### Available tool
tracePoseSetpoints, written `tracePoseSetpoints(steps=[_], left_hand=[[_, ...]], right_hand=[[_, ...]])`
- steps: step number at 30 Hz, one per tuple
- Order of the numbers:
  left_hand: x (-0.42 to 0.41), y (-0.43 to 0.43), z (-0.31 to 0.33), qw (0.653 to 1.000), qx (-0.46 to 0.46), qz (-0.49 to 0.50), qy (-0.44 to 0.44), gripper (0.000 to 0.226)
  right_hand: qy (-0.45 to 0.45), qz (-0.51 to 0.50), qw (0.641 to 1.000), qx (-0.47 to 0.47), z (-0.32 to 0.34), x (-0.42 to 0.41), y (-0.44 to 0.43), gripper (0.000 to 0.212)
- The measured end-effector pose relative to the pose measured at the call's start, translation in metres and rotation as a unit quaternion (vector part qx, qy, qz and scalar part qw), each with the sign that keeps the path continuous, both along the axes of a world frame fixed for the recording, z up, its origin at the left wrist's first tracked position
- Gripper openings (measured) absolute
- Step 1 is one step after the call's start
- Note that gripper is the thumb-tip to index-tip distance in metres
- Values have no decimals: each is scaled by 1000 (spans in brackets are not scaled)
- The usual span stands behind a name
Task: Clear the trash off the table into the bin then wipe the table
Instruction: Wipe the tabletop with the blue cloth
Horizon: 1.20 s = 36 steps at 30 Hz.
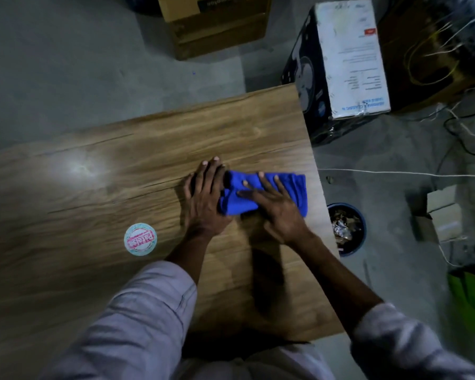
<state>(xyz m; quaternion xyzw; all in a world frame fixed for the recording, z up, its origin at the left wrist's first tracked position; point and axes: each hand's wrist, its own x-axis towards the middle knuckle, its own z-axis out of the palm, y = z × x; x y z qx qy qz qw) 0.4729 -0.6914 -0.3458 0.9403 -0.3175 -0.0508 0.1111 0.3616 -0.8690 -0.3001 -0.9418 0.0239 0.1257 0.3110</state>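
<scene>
Both hands lie flat, fingers straight, gripping nothing: left hand (206,198) presses the left end of the blue cloth (294,187), right hand (274,207) is spread over its middle. The cloth sits near the table's (93,270) right edge. The bin (363,231), holding trash, stands on the floor just right of the table.

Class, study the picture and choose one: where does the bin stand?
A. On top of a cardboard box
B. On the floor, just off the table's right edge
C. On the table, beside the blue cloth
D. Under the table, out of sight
B: the bin, with trash showing inside it, stands on the floor just past the right edge of the table, below and to the right of the blue cloth.
</scene>
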Motion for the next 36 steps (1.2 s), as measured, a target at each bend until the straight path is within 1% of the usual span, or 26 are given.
tracePoseSetpoints(steps=[2, 3, 5, 7, 8, 9, 11, 12, 13, 15, 20, 22, 23, 24, 26, 28, 29, 31, 32, 34, 36], left_hand=[[2, 0, 0, 1000, 11, 1, -3, 65], [2, 0, -1, 1000, 9, 4, 1, 64], [0, 0, 0, 1000, -3, 4, 16, 69], [-2, 0, 1, 1000, -10, 8, 12, 65], [-3, 1, 2, 1000, -6, 9, 9, 62], [-2, 0, 3, 1000, -4, 10, 11, 60], [-1, -1, 5, 1000, -8, 12, 17, 59], [-1, -1, 5, 1000, -11, 13, 18, 59], [-2, -1, 4, 1000, -12, 15, 17, 59], [-2, -2, 5, 1000, -13, 20, 12, 58], [-2, -3, 6, 1000, -9, 16, 6, 57], [-2, -3, 7, 1000, -12, 18, 0, 57], [-2, -3, 7, 1000, -15, 20, -2, 57], [-3, -3, 7, 1000, -16, 22, -4, 57], [-3, -2, 6, 1000, -18, 24, -6, 57], [-6, -3, 6, 998, -44, 35, -10, 58], [-7, -6, 7, 997, -66, 47, -15, 60], [-3, -22, 17, 993, -102, 54, -32, 71], [6, -34, 23, 993, -104, 42, -40, 77], [33, -58, 32, 997, -75, -4, -36, 88], [59, -78, 33, 998, -25, -54, 0, 90]], right_hand=[[29, -1, 999, 33, 18, -18, 1, 80], [37, -19, 998, 48, 32, -14, -3, 81], [-13, -68, 996, 57, 53, 13, -20, 76], [-90, -93, 992, 7, 63, 59, -46, 73], [-108, -100, 989, -28, 63, 84, -57, 71], [-101, -104, 987, -63, 59, 107, -66, 66], [-19, -104, 988, -110, 36, 141, -75, 56], [23, -95, 987, -125, 22, 152, -76, 54], [46, -83, 986, -138, 6, 157, -75, 54], [41, -56, 985, -160, -12, 157, -67, 58], [9, -9, 983, -184, -18, 138, -48, 61], [22, 6, 985, -168, -14, 137, -49, 67], [28, 9, 989, -146, -9, 137, -50, 73], [29, -4, 992, -120, -3, 135, -52, 79], [2, -72, 993, -96, 5, 125, -59, 88], [-14, -130, 984, -124, 3, 111, -69, 92], [-2, -137, 981, -137, -1, 105, -73, 94], [33, -126, 981, -141, -12, 95, -78, 93], [36, -117, 984, -133, -17, 93, -79, 90], [23, -114, 986, -116, -22, 95, -78, 82], [28, -103, 986, -130, -20, 101, -80, 78]])
